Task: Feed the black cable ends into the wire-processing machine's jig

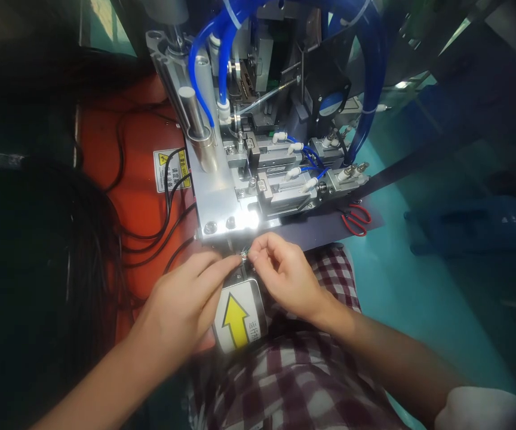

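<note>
My left hand [186, 292] reaches in from the lower left, its index finger stretched toward a small bunch of thin wires [244, 253] at the machine's front edge. Whatever its thumb and fingers press together on is mostly hidden. From the other side my right hand [285, 272] pinches at the same wires with thumb and index finger, the other fingers curled. Both sets of fingertips almost meet just above a small dark metal fixture [239, 276]. Below it is a white plate with a yellow arrow [236, 319].
Beyond the hands stands a metal machine [222, 203] with pneumatic cylinders and blue air hoses [372, 77]. Black cables [159, 233] trail over an orange surface [101, 143] at the left. Red-handled scissors [355, 220] lie at the right, near the machine.
</note>
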### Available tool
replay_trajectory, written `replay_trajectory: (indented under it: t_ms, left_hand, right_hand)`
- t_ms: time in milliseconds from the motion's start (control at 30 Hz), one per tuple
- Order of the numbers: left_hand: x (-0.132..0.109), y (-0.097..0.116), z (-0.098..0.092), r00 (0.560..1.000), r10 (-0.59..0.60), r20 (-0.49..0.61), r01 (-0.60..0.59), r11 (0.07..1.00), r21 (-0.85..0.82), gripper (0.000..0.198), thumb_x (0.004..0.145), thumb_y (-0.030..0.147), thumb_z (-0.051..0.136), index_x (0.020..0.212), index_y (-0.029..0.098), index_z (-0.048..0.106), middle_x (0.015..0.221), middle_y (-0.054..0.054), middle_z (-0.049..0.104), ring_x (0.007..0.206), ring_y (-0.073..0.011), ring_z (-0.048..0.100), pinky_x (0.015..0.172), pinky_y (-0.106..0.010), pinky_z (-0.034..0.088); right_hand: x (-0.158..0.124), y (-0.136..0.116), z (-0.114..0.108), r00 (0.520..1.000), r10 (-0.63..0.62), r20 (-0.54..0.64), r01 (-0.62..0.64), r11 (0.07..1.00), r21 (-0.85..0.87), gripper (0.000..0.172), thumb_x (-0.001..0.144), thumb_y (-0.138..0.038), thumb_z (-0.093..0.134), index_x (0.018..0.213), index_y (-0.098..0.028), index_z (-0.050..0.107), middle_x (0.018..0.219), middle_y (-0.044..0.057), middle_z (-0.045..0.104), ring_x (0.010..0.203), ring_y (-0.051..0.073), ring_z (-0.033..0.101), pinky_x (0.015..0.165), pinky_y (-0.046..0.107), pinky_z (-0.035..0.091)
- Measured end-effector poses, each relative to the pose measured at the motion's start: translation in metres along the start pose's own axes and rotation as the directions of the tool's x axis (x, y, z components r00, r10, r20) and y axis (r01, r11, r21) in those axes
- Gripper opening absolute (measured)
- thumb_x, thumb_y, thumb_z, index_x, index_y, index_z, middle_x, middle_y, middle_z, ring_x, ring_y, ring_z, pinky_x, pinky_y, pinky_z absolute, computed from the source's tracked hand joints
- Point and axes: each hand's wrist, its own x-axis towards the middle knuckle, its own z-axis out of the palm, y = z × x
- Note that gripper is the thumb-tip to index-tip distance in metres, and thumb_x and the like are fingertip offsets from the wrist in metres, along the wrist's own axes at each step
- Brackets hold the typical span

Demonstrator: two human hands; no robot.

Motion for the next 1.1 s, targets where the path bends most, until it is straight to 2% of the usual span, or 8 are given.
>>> replay_trajectory:
  t_ms: [733,867,1000,1100]
  left_hand:
    - [-0.001,0.000,-0.001,1.000,-0.030,0.002,0.030,1.000,-0.007,0.028,0.096,0.013,0.045,0.118,0.017,0.062,0.097,-0.004,0.065,0.081,-0.0138,0.066,0.067,-0.022,0.052]
    - [0.000,0.001,0.000,1.000,-0.012,0.000,0.012,1.000,-0.007,0.027,0.096,0.012,0.046,0.118,0.016,0.062,0.099,-0.005,0.064,0.084,-0.0140,0.066,0.071,-0.022,0.052]
    - [0.001,0.000,0.001,1.000,0.002,0.015,-0.002,1.000,0.008,0.027,0.096,0.012,0.045,0.118,0.016,0.061,0.099,-0.005,0.064,0.083,-0.0137,0.066,0.073,-0.023,0.053]
    - [0.001,0.000,0.000,1.000,0.016,0.007,-0.016,1.000,0.025,0.027,0.096,0.011,0.045,0.118,0.015,0.061,0.099,-0.005,0.064,0.084,-0.0140,0.066,0.073,-0.023,0.052]
  right_hand:
    - [-0.002,0.001,0.002,0.998,0.064,-0.014,-0.063,0.997,0.050,0.012,0.091,-0.025,0.053,0.080,-0.020,0.055,0.061,-0.005,0.051,0.054,0.010,0.046,0.053,0.024,0.035]
    - [0.001,0.001,0.002,0.976,0.212,0.050,-0.218,0.942,0.257,0.012,0.087,-0.028,0.057,0.079,-0.019,0.055,0.059,-0.006,0.048,0.052,0.009,0.043,0.050,0.022,0.034]
    - [0.010,-0.006,0.000,0.886,0.408,0.219,-0.463,0.772,0.436,0.015,0.083,-0.025,0.059,0.070,-0.018,0.054,0.051,-0.009,0.038,0.044,0.006,0.030,0.042,0.021,0.023]
    - [0.016,-0.010,-0.003,0.843,0.455,0.288,-0.538,0.690,0.484,0.017,0.080,-0.020,0.056,0.064,-0.017,0.052,0.049,-0.010,0.036,0.043,0.005,0.026,0.042,0.020,0.020]
